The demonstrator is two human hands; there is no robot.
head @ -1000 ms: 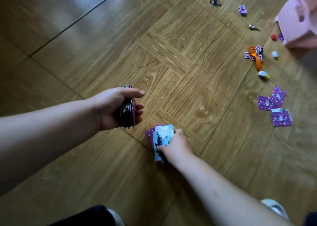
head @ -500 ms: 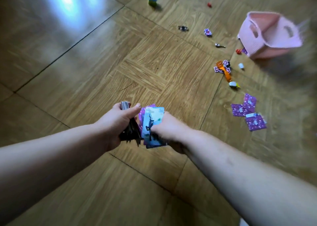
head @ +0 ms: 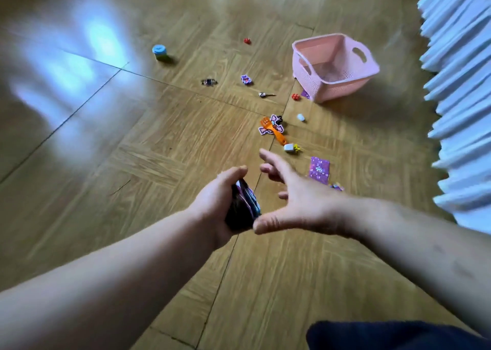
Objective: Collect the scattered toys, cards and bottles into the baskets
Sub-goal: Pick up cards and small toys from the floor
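While a dark-clad knee (head: 385, 333) fills the bottom edge, left hand (head: 218, 203) grips the stack of cards (head: 243, 206) above the wood floor (head: 132, 164), thumb over the top, fingers curled round the far side. Right hand (head: 300, 201) just beside it, fingers spread and loosely bent, holding nothing, thumb tip next to the stack. Past the right hand: purple card (head: 318, 169) flat on the floor, then a small white toy (head: 289, 147), an orange toy fork (head: 273, 130) lying over purple cut-outs (head: 264, 131), a white bit (head: 300, 117). Further out: red toy (head: 295, 96) just beside the pink basket (head: 313, 84), basket upright, contents hard to tell. Left of it a silver piece (head: 265, 94), a purple sticker (head: 245, 79), a dark toy (head: 209, 82). Farthest: blue-lidded bottle (head: 159, 52) upright, second red toy (head: 247, 41). White curtain (head: 462, 84) along the right edge
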